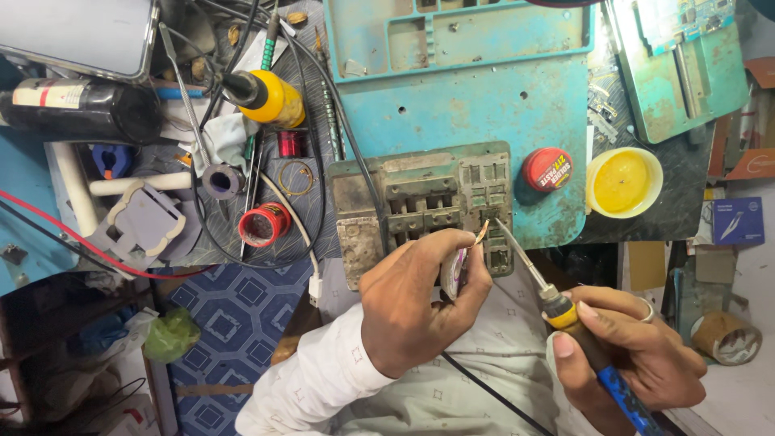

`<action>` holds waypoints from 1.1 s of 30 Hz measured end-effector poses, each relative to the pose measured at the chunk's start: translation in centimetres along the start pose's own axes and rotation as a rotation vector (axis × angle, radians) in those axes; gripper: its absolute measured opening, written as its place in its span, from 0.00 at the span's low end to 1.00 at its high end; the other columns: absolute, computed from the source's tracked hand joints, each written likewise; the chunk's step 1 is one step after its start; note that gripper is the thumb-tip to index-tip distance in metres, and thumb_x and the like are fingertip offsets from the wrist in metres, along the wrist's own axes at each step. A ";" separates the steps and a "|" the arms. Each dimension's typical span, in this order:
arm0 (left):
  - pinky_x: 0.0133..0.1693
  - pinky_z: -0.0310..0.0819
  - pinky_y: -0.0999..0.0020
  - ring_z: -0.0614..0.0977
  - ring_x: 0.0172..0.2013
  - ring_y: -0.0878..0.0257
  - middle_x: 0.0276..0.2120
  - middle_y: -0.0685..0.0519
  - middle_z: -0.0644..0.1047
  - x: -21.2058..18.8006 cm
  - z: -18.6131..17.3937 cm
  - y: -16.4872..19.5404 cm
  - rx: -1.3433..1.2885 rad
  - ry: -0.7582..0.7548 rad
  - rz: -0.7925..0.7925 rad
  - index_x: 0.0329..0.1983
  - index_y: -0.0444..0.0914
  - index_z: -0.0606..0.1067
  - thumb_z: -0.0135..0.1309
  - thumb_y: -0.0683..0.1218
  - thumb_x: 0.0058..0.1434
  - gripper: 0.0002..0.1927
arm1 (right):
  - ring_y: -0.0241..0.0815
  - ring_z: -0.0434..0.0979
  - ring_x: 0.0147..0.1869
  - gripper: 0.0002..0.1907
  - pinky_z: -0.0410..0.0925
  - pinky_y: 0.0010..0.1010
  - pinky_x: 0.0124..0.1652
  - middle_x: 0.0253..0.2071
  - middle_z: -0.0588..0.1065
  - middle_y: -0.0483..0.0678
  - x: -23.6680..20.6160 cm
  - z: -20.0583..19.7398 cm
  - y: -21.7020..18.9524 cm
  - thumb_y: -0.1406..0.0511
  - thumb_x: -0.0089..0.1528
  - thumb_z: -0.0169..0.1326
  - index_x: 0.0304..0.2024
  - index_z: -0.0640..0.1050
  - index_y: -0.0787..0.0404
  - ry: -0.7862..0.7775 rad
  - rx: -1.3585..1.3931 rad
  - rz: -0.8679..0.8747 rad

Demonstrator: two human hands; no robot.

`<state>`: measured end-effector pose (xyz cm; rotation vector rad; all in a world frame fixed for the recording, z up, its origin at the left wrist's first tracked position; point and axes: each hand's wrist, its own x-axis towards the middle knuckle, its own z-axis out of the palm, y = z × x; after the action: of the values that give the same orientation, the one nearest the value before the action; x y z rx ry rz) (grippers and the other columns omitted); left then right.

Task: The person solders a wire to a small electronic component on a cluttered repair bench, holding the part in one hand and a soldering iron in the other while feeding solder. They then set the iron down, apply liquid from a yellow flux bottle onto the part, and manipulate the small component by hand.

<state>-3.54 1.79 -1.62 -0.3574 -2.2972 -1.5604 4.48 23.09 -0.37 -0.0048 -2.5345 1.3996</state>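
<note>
A crowded repair worktop [452, 113] fills the view, its worn turquoise mat scarred and spotted, with a grey metal holding jig [420, 206] sitting just ahead of both hands. The right hand [630, 355] is wrapped firmly around a soldering iron [577, 331] by its blue-and-yellow grip, the thin metal shaft running up and to the left so the tip meets the jig's right edge. The left hand [420, 303] is pinched shut on a small round spool of desoldering braid [457, 270], a short coppery tail rising from the fingers to just beside the iron's tip. The iron looks light and stiff, best held on the insulated grip only, since the bare shaft is likely hot. The braid is probably featherlight, soft and easily kinked, and would conduct heat toward the fingertips, so a hold on the spool body seems safest. Open room is scarce: a red round tin [546, 169] and a yellow tub [623, 182] lie just beyond the right hand, a black cable [355, 153] crosses the mat beyond the left hand, and a red wire spool [262, 224] sits well off to that hand's left.
</note>
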 end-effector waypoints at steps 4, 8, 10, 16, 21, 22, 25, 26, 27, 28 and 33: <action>0.39 0.80 0.69 0.85 0.34 0.59 0.39 0.50 0.80 -0.1 0.0 -0.1 0.009 -0.001 0.021 0.49 0.34 0.74 0.66 0.34 0.62 0.15 | 0.39 0.83 0.40 0.15 0.75 0.25 0.43 0.44 0.79 0.64 0.3 0.4 -0.4 0.69 0.58 0.63 0.44 0.76 0.69 0.011 -0.014 0.000; 0.38 0.80 0.69 0.84 0.34 0.59 0.39 0.50 0.80 -0.1 0.0 -0.1 0.011 -0.006 0.042 0.49 0.33 0.73 0.66 0.34 0.62 0.16 | 0.38 0.83 0.39 0.15 0.75 0.26 0.42 0.42 0.79 0.64 0.4 0.4 -0.6 0.68 0.55 0.64 0.42 0.76 0.70 0.013 -0.011 0.041; 0.39 0.80 0.69 0.84 0.34 0.59 0.39 0.50 0.80 -0.1 0.1 -0.2 0.009 -0.008 0.044 0.49 0.34 0.73 0.66 0.34 0.62 0.16 | 0.39 0.82 0.38 0.15 0.75 0.26 0.41 0.41 0.79 0.64 0.4 0.4 -0.6 0.69 0.54 0.64 0.40 0.77 0.70 0.018 -0.029 0.048; 0.40 0.80 0.68 0.84 0.36 0.58 0.41 0.49 0.80 -0.1 0.0 -0.3 0.002 -0.010 0.059 0.50 0.33 0.73 0.65 0.33 0.62 0.16 | 0.40 0.83 0.38 0.14 0.75 0.24 0.37 0.40 0.79 0.64 0.9 0.4 -0.5 0.69 0.54 0.64 0.41 0.77 0.68 0.003 -0.102 -0.065; 0.39 0.80 0.68 0.84 0.35 0.58 0.41 0.48 0.80 -0.2 0.0 -0.3 -0.003 -0.010 0.070 0.50 0.33 0.73 0.65 0.33 0.62 0.16 | 0.43 0.84 0.38 0.14 0.75 0.26 0.36 0.38 0.79 0.64 1.3 0.5 -0.7 0.70 0.53 0.64 0.40 0.77 0.67 -0.002 -0.138 -0.120; 0.39 0.80 0.68 0.84 0.35 0.58 0.41 0.48 0.80 -0.2 0.0 -0.3 0.000 -0.010 0.075 0.49 0.33 0.73 0.65 0.33 0.62 0.16 | 0.45 0.84 0.37 0.14 0.75 0.28 0.36 0.37 0.79 0.63 1.4 0.6 -0.7 0.71 0.51 0.64 0.38 0.77 0.68 0.001 -0.162 -0.143; 0.39 0.80 0.68 0.84 0.35 0.58 0.41 0.48 0.80 -0.2 0.0 -0.5 0.004 -0.010 0.085 0.49 0.33 0.73 0.65 0.33 0.62 0.16 | 0.50 0.84 0.37 0.15 0.76 0.33 0.36 0.32 0.78 0.60 1.6 0.7 -0.7 0.73 0.48 0.64 0.37 0.77 0.69 -0.006 -0.211 -0.218; 0.39 0.80 0.68 0.84 0.35 0.58 0.41 0.48 0.80 -0.2 0.0 -0.5 0.004 -0.009 0.085 0.49 0.33 0.73 0.65 0.33 0.62 0.16 | 0.51 0.84 0.38 0.15 0.77 0.34 0.36 0.31 0.78 0.57 1.6 0.6 -0.6 0.73 0.48 0.64 0.37 0.78 0.69 -0.019 -0.212 -0.247; 0.39 0.80 0.68 0.84 0.35 0.58 0.41 0.48 0.80 -0.2 0.0 -0.5 0.004 -0.007 0.086 0.49 0.33 0.73 0.65 0.33 0.62 0.16 | 0.53 0.85 0.39 0.15 0.78 0.35 0.37 0.29 0.78 0.55 1.6 0.6 -0.6 0.73 0.48 0.65 0.37 0.78 0.69 -0.031 -0.212 -0.275; 0.39 0.80 0.68 0.84 0.35 0.58 0.41 0.48 0.80 -0.2 0.0 -0.5 0.002 -0.008 0.086 0.49 0.33 0.73 0.65 0.33 0.62 0.15 | 0.53 0.85 0.39 0.15 0.78 0.35 0.37 0.29 0.78 0.54 1.6 0.5 -0.6 0.73 0.48 0.65 0.37 0.78 0.69 -0.034 -0.216 -0.263; 0.39 0.80 0.68 0.84 0.35 0.58 0.41 0.49 0.80 -0.2 0.0 -0.6 0.003 -0.008 0.082 0.48 0.33 0.73 0.65 0.33 0.62 0.15 | 0.51 0.85 0.39 0.15 0.78 0.36 0.39 0.28 0.78 0.50 1.6 0.2 -0.6 0.72 0.50 0.65 0.38 0.77 0.69 -0.047 -0.208 -0.275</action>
<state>-3.58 1.58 -2.19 -0.4519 -2.2609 -1.5179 2.98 22.76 0.39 0.3295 -2.5869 1.0421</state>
